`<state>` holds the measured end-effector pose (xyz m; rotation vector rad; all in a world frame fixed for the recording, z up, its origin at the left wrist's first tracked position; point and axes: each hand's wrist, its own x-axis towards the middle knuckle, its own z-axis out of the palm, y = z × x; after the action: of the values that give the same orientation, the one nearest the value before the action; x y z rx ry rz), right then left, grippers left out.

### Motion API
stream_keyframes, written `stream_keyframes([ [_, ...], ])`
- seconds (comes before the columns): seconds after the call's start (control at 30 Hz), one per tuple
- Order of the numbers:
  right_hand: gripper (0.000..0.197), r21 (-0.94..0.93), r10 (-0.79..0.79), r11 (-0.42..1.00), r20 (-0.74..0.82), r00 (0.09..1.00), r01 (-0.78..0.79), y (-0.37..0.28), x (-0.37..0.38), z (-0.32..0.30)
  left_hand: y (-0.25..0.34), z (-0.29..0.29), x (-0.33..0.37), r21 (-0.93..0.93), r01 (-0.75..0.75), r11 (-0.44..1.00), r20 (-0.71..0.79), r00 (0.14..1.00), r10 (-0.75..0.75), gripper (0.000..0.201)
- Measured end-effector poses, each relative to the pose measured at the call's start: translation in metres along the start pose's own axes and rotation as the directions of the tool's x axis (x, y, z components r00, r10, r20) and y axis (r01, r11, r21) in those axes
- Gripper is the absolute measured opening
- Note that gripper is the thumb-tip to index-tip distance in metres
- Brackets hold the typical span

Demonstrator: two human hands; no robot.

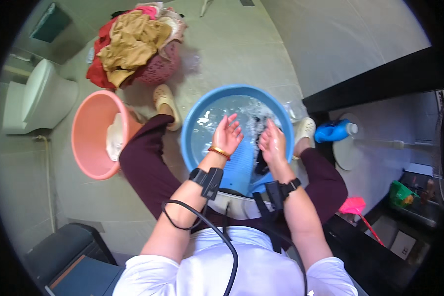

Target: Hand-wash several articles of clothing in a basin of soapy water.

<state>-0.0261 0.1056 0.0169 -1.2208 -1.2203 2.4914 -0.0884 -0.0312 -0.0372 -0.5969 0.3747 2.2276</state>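
Note:
A round blue basin (186, 135) of sudsy water stands between my legs. Inside it a ridged blue washboard (238, 172) slopes down into the water. My left hand (228, 135), palm turned up and fingers loosely spread, is above the washboard's upper left side with nothing in it. To its right, my right hand (273, 142) is held above the basin's right part, wet and empty, its fingers stretched out. Dark wet cloth (261, 165) lies beside the washboard, partly hidden under my right hand. White foam (259, 109) floats near the far right of the water.
A pink tub (79, 148) holding white cloth (115, 138) stands at left. Beyond it, clothes (133, 39) overflow a pink basket (160, 64). A blue bottle (333, 131) lies beside my right foot. A toilet (39, 98) is far left; a black cable (227, 237) crosses my left arm.

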Motion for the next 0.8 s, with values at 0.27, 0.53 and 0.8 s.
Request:
stream_keyframes([
  [0.27, 0.023, -0.471, -0.001, 0.882, -0.024, 1.000, -0.010, 0.049, -0.010, -0.026, 0.030, 0.032, 0.005, -0.147, -0.234, 0.961, -0.180, 0.962, 0.206, 0.041],
  [0.53, 0.020, -0.546, 0.325, 0.836, 0.566, 0.758, 0.050, 0.032, -0.070, 0.015, 0.035, 0.029, 0.021, -0.144, -0.255, 0.956, -0.238, 0.947, 0.217, 0.041],
  [0.8, 0.043, -0.029, 0.212, 0.974, 0.482, 0.850, -0.226, 0.054, -0.010, -0.025, 0.020, 0.030, 0.005, 0.752, -0.148, 0.643, -0.011, 0.972, 0.236, 0.041],
])
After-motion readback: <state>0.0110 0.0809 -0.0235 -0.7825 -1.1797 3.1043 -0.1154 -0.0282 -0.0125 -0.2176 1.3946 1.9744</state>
